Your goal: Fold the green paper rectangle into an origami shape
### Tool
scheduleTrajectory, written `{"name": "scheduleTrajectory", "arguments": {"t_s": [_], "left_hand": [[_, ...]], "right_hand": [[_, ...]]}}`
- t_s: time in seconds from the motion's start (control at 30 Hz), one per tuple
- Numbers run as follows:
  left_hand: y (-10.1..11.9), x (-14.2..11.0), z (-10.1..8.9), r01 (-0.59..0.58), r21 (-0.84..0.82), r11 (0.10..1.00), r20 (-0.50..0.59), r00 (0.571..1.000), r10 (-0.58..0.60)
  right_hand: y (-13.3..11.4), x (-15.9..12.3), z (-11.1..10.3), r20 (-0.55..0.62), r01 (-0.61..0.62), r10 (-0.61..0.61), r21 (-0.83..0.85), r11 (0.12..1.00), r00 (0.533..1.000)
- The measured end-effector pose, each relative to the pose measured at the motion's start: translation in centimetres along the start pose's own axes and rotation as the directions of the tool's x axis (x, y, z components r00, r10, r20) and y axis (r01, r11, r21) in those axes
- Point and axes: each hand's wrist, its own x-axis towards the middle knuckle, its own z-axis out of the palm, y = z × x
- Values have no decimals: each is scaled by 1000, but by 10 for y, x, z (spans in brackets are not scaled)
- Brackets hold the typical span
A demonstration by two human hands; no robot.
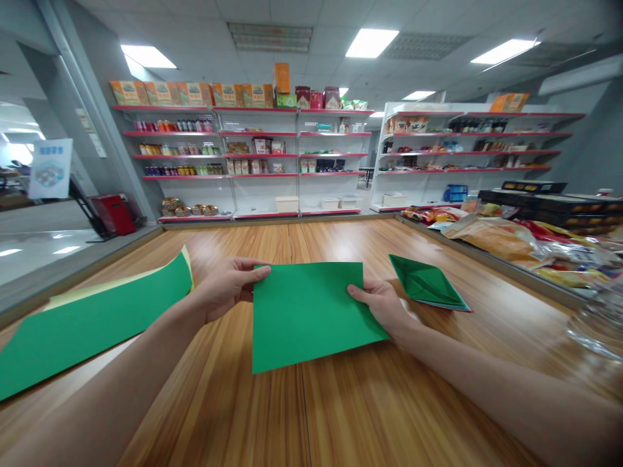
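A flat green sheet of paper (311, 318) is held between my two hands above the wooden table (243, 421). My left hand (231, 285) pinches its upper left corner, thumb on top. At the right edge, my right hand (382, 301) grips the sheet, also with the thumb on the face. Left of my left forearm lies a stack of green paper (107, 324) with a pale yellow sheet curling up behind it. A folded green paper piece (428, 282), with blue and red layers under it, rests on the table beyond my right hand.
Packaged snacks (506, 243) and black boxes (549, 204) line the table's right side. A clear glass container (601, 324) stands at the right edge. Behind the table are stocked shelves (257, 155). A sign on a stand (51, 168) is at the far left.
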Motion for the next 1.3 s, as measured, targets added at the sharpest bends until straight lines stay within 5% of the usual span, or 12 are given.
{"name": "scheduleTrajectory", "arguments": {"t_s": [0.1, 0.2, 0.37, 0.5, 0.7, 0.93, 1.03, 1.13, 1.3], "left_hand": [[-5, -2, -1, 131, -175, 976, 175, 979, -100], [-18, 2, 0, 205, -265, 942, 237, 961, -143], [-48, 15, -2, 237, -331, 913, 162, 968, -193], [-63, 21, -10, 312, -534, 785, 137, 949, -284], [-68, 22, -13, 277, -656, 702, 175, 961, -215], [-63, 17, -7, 231, -623, 747, 219, 969, -117], [-65, 13, -1, 179, -519, 836, 241, 969, -58], [-70, 13, 7, 64, -382, 922, 144, 990, -9], [-79, 19, 9, -29, -329, 944, -6, 1000, 29]], "right_hand": [[2, 2, -3, -18, -19, 19, 15, 1000, 1000], [4, 4, -2, -19, -66, 66, 35, 997, 998], [0, 12, -9, -53, -71, 72, 28, 997, 996], [-6, 19, -19, -90, -36, 36, -3, 999, 995], [-7, 19, -21, -103, 19, -35, -151, 988, 994], [-2, 9, -10, -114, 141, -190, -341, 929, 975], [1, 5, -7, -109, 200, -258, -381, 903, 960], [4, 0, -3, -63, 205, -243, -361, 910, 968], [3, -6, -1, -25, 205, -220, -269, 941, 975]]}}
